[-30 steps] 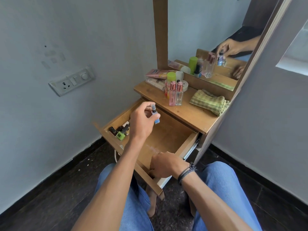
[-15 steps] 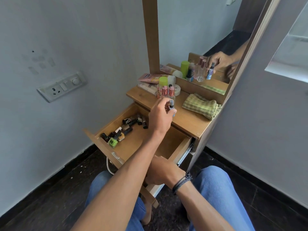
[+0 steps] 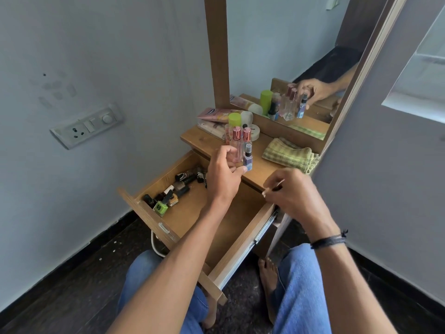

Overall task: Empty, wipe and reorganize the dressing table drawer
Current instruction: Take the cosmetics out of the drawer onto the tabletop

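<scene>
So the left hand (image 3: 224, 175) pinched the blue bottle (image 3: 248, 161) mid-frame, the right hand (image 3: 292, 195) pinched a thin stick (image 3: 273, 188); the bottle wanted a gentle, upright set-down.

Pale grey walls (image 3: 96, 56) meet a dark stone floor (image 3: 60, 297) along a black skirting (image 3: 109, 233). Left wall: switch plate (image 3: 88, 126). Centre: wooden dressing table (image 3: 259, 151) with wood-framed mirror (image 3: 277, 44). Right: bright window recess (image 3: 421, 68).

Free drawer floor (image 3: 192, 214) beside polish bottles (image 3: 172, 191)
</scene>
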A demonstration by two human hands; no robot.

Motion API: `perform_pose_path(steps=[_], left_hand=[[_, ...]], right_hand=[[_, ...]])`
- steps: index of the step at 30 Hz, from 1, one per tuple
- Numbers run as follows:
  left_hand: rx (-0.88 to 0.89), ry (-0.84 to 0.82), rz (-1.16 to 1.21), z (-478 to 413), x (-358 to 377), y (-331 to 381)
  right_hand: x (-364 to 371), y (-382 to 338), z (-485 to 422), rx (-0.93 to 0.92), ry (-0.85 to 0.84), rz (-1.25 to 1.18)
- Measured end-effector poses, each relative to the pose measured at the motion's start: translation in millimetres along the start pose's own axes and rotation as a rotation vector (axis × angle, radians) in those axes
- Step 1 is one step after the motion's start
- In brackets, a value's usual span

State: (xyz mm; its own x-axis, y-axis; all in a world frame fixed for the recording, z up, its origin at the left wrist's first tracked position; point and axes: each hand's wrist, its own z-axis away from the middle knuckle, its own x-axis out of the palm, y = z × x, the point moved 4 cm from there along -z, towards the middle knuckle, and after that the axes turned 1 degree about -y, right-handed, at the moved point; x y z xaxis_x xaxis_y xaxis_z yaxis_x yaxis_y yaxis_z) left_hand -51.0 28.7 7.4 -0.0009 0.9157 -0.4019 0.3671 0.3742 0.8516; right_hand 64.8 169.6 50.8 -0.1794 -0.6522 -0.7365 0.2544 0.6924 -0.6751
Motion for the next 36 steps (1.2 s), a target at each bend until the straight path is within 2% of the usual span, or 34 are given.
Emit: perform_pose_path(steps=[4, 7, 11, 17, 25, 36], left_hand=[[-0.085, 0.029, 0.093, -1, -8, -5], [-0.163, -0.007, 0.14, -8, -9, -7], [-0.254, -0.142, 0.141, -16, 0, -13], [-0.268, -0.164, 0.102, -20, 10, -21], [-0.268, -0.177, 0.178, -17, 12, -26], [-0.244, -0.137, 0.117, -18, 12, -23]], right_hand=[[-6, 4, -32, 0.012, 0.263, -0.056], [3, 6, -53, 0.02, 0.342, -0.089], [22, 8, -67, -0.022, 0.405, -0.187], [39, 13, -66, -0.085, 0.441, -0.307], [42, 16, -71, -0.117, 0.394, -0.265], [47, 13, -71, -0.146, 0.385, -0.23]])
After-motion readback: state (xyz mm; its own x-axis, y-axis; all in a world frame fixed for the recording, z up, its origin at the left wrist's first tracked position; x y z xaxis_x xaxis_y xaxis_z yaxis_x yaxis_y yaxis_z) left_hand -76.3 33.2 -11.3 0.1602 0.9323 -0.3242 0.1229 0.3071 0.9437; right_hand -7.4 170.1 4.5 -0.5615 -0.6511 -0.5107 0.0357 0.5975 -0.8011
